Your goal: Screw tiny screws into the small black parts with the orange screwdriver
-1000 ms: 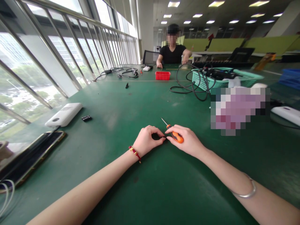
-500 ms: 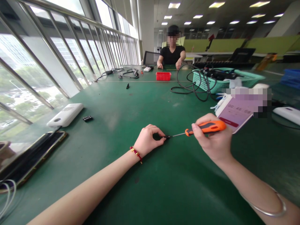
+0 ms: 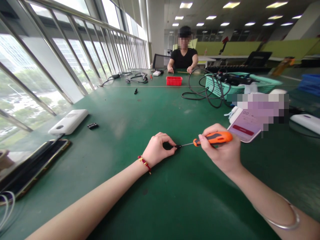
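Between thumb and fingertips, my left hand (image 3: 160,148) pinches a small black part (image 3: 178,146) low over the green tabletop (image 3: 155,206); its exact kind is too small to make out. My right hand (image 3: 222,151) is wrapped round the orange and grey handle of a screwdriver (image 3: 216,138), held nearly level. The thin metal shaft points left, and its tip meets the black part at my left fingertips. Just beyond my right hand lies a phone with a lit pinkish screen (image 3: 246,125), partly blurred out.
A white power bank (image 3: 68,121), a dark phone (image 3: 37,163) and a small black block (image 3: 93,126) lie on the left. Farther off are a red tray (image 3: 174,81), a teal basket (image 3: 217,87) with black cables, and a person (image 3: 183,58) seated opposite.
My right hand and the screwdriver have shifted left, closer to my left hand, and less shaft shows. The left hand keeps its pinch in nearly the same place.
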Demonstrator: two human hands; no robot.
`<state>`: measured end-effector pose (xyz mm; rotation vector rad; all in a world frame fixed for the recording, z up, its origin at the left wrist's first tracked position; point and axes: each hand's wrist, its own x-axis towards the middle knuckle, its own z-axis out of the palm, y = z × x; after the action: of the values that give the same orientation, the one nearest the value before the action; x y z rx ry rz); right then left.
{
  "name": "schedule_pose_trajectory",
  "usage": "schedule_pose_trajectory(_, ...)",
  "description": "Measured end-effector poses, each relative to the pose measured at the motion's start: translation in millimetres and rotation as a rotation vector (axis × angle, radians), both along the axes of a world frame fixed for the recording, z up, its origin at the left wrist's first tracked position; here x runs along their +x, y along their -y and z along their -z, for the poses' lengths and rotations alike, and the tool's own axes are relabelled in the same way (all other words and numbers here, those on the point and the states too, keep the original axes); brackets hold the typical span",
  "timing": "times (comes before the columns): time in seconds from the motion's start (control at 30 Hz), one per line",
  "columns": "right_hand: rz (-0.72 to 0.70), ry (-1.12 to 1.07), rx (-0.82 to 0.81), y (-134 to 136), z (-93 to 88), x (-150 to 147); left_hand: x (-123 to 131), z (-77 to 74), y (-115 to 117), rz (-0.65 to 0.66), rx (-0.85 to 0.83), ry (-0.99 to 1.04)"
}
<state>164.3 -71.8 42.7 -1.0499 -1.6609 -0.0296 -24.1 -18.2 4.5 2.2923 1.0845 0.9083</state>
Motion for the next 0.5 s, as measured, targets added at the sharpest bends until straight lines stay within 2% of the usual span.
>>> schedule_pose_trajectory(0.3, -0.07, 0.03, -0.095, 4.7, -1.3, -2.9, 0.3, 1.1, 0.2, 0.009, 0.045, -0.021)
schedule_pose_trajectory(0.5, -0.105, -0.126, -0.086, 5.0, 1.1, -8.1, 0.2, 1.7, 0.6, 0.019, 0.069, -0.012)
